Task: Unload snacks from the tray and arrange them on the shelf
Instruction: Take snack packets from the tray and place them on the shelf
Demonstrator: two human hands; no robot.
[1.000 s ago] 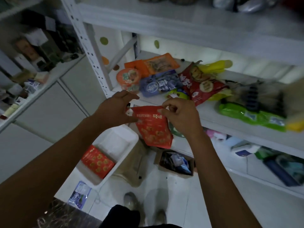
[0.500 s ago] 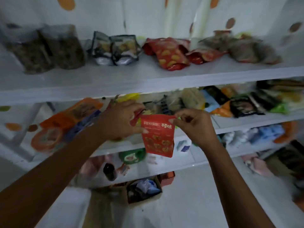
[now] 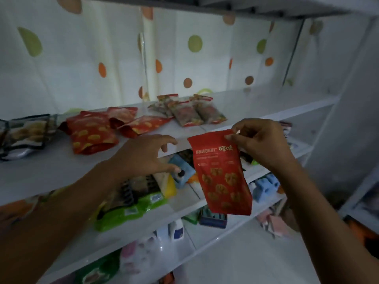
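White shelf (image 3: 47, 171) carries red bags (image 3: 90, 134) and, farther back, clear-fronted packs (image 3: 188, 111). In front of its edge hangs a red pouch (image 3: 221, 177), upright and off the shelf. The right hand (image 3: 264, 144) pinches the pouch's top corner, its grip closed on it. Just beside, the left hand (image 3: 141, 156) hovers, grip open, fingers spread, holding nothing.

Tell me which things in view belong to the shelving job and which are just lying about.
Job: red pouch pinched by right hand; left hand, free; upper shelf; matching red pouches on it.
Lying about: dotted curtain; green pack and blue box on lower shelf; white bottle.
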